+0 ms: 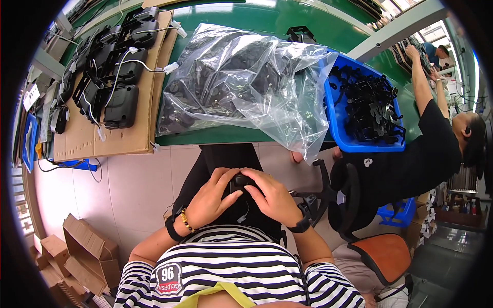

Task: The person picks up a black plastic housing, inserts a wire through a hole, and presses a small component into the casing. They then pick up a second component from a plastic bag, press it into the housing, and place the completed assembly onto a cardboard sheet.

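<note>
My left hand [209,199] and my right hand [273,199] meet over my lap, below the front edge of the bench. Between them they grip a black plastic housing [240,180], which my fingers and thumbs mostly cover. A thin cable with a small white connector [241,219] hangs beneath it. On the green bench [221,134] ahead lies a clear plastic bag [287,110] full of dark parts. To its right a blue bin [330,110] holds many black metal brackets [368,100].
At the left, several black units [121,107] with white cables lie on a cardboard sheet [77,143]. Open cardboard boxes [88,244] stand on the floor at lower left. A co-worker in black [411,159] reaches over the bench at right, near an orange chair seat [385,254].
</note>
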